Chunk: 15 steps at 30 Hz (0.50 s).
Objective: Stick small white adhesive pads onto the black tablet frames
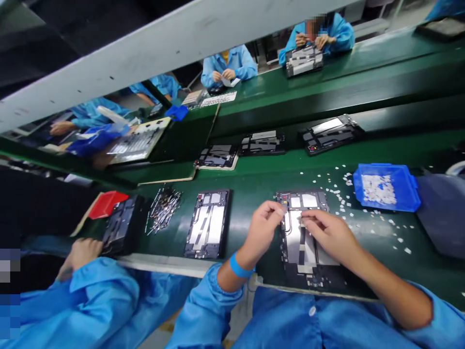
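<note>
An opened tablet [296, 249] with silvery battery panels and dark strips lies on the green bench in front of me. My left hand [261, 230], with a blue band at the wrist, is closed in a pinch over the tablet's upper left part, by a dark cable. My right hand [332, 237] is closed too, thumb and fingers pinched over its upper middle; whatever sits between the fingertips of either hand is too small to make out. To the left, another opened tablet [208, 224] rests on the bench.
Small white pieces lie scattered beside a blue tray [414, 194] of them at right. Farther back are opened tablets [263, 142] on the line. A pile of thin strips [164, 208] and a red tray [107, 204] are at left, near a co-worker's hand [85, 252]. Other people sit opposite.
</note>
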Available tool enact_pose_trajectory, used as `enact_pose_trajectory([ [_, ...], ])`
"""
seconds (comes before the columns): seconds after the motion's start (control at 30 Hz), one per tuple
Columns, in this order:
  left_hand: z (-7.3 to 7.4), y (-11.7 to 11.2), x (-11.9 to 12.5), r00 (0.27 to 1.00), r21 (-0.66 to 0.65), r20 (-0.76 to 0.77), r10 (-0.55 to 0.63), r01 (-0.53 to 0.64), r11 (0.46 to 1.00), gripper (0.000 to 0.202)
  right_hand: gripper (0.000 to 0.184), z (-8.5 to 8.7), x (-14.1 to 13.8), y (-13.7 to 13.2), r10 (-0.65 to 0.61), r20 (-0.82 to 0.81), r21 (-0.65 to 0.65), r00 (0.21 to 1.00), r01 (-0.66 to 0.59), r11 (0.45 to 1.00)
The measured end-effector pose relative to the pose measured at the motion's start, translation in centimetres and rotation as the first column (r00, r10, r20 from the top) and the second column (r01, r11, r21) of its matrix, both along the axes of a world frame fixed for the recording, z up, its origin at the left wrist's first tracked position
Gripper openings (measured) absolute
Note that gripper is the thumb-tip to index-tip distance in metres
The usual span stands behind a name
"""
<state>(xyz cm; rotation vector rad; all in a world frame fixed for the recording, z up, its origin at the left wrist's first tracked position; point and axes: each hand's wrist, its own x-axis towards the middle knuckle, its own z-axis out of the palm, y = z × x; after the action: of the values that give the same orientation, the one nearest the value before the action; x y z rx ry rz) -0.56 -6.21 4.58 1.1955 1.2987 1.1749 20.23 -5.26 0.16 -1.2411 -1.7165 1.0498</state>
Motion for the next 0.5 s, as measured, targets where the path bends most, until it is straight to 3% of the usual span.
enact_pose_trajectory([
  [0.07,0.3,0.5,-2.6,0.945,0.129,-0.325,-0.035,0.081,0.988,0.009,0.026,-0.6,0.8,2.4,0.027,0.25,0.244,0.968,-0.091,0.965],
  [0.13,0.4,1.2,-4.4,0.775,0.18,-0.623,-0.105,0.272,0.945,0.011,0.034,-0.9,1.0,4.7,0.016,0.435,0.389,0.9,-0.204,0.898],
  [0.2,0.3,1.9,-5.0,0.578,0.145,-0.8,-0.159,0.443,0.885,0.012,0.039,-1.0,0.8,6.4,0.007,0.581,0.43,0.814,-0.315,0.846],
  [0.27,-0.1,2.8,-4.8,0.413,0.083,-0.892,-0.186,0.552,0.83,0.011,0.041,-0.9,0.4,7.4,-0.017,0.683,0.443,0.731,-0.395,0.805],
  [0.33,-0.5,3.7,-4.4,0.298,0.034,-0.934,-0.195,0.62,0.784,0.011,0.044,-0.9,0.3,7.8,-0.031,0.742,0.452,0.67,-0.465,0.761],
  [0.5,-1.0,4.8,-4.1,0.169,-0.006,-0.971,-0.171,0.693,0.721,0.02,0.047,-1.1,0.8,8.3,-0.024,0.826,0.421,0.564,-0.587,0.692],
])
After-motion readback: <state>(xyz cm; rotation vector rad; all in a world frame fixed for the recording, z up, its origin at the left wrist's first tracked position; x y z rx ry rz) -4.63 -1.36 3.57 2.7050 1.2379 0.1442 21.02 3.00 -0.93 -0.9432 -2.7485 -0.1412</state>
